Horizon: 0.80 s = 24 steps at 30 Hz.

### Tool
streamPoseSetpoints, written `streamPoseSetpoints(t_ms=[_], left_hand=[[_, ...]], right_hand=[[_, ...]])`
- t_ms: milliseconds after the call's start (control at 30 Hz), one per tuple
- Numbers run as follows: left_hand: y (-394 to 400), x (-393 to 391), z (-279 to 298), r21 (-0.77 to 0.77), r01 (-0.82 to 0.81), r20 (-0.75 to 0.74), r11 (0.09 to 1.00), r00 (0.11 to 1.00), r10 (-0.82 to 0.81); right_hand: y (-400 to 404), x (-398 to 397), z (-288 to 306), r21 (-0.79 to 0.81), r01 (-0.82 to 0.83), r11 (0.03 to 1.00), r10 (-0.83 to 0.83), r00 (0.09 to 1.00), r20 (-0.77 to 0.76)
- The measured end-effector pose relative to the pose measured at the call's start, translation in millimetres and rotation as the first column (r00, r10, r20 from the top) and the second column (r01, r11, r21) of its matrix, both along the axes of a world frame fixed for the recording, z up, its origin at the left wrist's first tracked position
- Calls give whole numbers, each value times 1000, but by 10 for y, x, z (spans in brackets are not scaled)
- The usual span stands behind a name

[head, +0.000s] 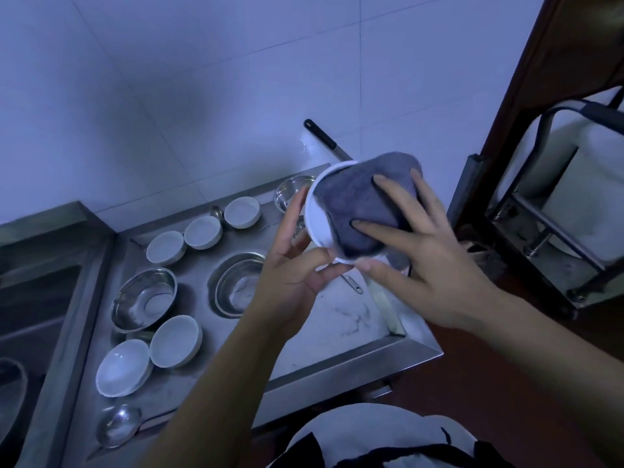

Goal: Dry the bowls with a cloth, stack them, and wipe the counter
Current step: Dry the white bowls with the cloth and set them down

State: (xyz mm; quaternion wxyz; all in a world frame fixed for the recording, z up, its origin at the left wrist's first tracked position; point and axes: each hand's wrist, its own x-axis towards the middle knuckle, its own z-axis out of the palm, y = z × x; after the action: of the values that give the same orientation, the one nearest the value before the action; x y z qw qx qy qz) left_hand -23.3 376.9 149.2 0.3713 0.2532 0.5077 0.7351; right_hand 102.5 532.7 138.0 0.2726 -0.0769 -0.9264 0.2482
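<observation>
The left hand (297,261) grips a white bowl (319,217) by its rim, thumb at the near edge and fingers curled up its far side, holding it tilted in the air above the tabletop (337,363). The right hand (432,261) presses a grey cloth (364,204) into the bowl with fingers spread and straight, thumb at the bowl's lower rim; the cloth fills most of the bowl and spills over its edge at 3 o'clock.

At 9 o'clock from the bowl, 3 small white bowls (202,232) sit in a slanting row on the steel tabletop. At 8 o'clock lie 2 steel bowls (144,297), apart from each other, and further out in the same direction 2 white bowls (175,341) touching. A ladle (118,428) rests at 7 o'clock near the front edge. A dark-handled utensil (320,135) leans on the tiled wall at 12 o'clock
</observation>
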Motion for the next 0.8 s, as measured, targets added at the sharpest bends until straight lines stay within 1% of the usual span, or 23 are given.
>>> streamPoseSetpoints(t_ms=[33, 67, 100, 133, 167, 200, 233, 300, 333, 367, 400, 433, 467, 500, 567, 633, 700, 733, 767, 800], left_hand=[[-11, 26, -18, -5, -24, 3, 1000, 1000, 24], [-23, 44, -42, -8, -49, 6, 999, 999, 49], [-39, 61, -61, -12, -73, 7, 997, 997, 73], [-49, 81, -68, -18, -93, 3, 995, 996, 93], [-57, 97, -73, -25, -114, -6, 993, 993, 114], [-60, 115, -71, -26, -133, -25, 991, 991, 133], [-62, 133, -69, -18, -151, -53, 988, 987, 150], [-62, 174, -56, 1, -185, -127, 983, 975, 184], [-60, 194, -48, -4, -209, -161, 978, 965, 205], [-60, 216, -44, -14, -231, -188, 973, 956, 224], [-60, 241, -46, -25, -247, -211, 969, 948, 237], [-65, 262, -50, -34, -257, -230, 966, 942, 243], [-71, 269, -52, -47, -265, -241, 963, 939, 246], [-83, 258, -53, -62, -270, -247, 961, 937, 247], [-123, 198, -50, -108, -271, -264, 956, 935, 236], [-173, 124, 4, -175, -237, -302, 956, 937, 177], [-201, 41, 107, -261, -167, -348, 951, 935, 69], [-203, -10, 164, -317, -132, -367, 939, 930, 6], [-195, -66, 207, -376, -101, -374, 921, 926, -51], [-180, -119, 243, -434, -72, -364, 898, 926, -102]], right_hand=[[-19, 6, -7, -94, -1, 996, -4, 998, -56], [-26, 0, -9, -194, 23, 981, -53, 987, -149], [-29, -19, -1, -303, 69, 951, -135, 969, -204], [-37, -57, 8, -419, 122, 900, -224, 953, -205], [-57, -109, 22, -526, 176, 832, -301, 940, -162], [-76, -168, 27, -629, 231, 742, -361, 929, -85], [-93, -228, 23, -730, 266, 630, -397, 918, -8], [-137, -327, 15, -905, 224, 362, -393, 917, 70], [-166, -363, 7, -954, 187, 236, -379, 921, 87], [-201, -393, -6, -973, 169, 156, -371, 923, 101], [-240, -415, -17, -979, 160, 127, -378, 920, 102], [-271, -436, -38, -979, 146, 141, -399, 914, 79], [-282, -455, -49, -973, 127, 194, -419, 907, 35], [-263, -481, -56, -949, 119, 290, -431, 902, -19], [-162, -530, -45, -831, 150, 535, -394, 915, -89], [-20, -545, 18, -647, 151, 747, -295, 948, -119], [108, -534, 118, -394, 99, 914, -158, 980, -121], [154, -529, 167, -232, 46, 972, -76, 990, -120], [183, -529, 196, -75, -22, 997, 14, 994, -109], [195, -536, 205, 26, -83, 996, 85, 993, -76]])
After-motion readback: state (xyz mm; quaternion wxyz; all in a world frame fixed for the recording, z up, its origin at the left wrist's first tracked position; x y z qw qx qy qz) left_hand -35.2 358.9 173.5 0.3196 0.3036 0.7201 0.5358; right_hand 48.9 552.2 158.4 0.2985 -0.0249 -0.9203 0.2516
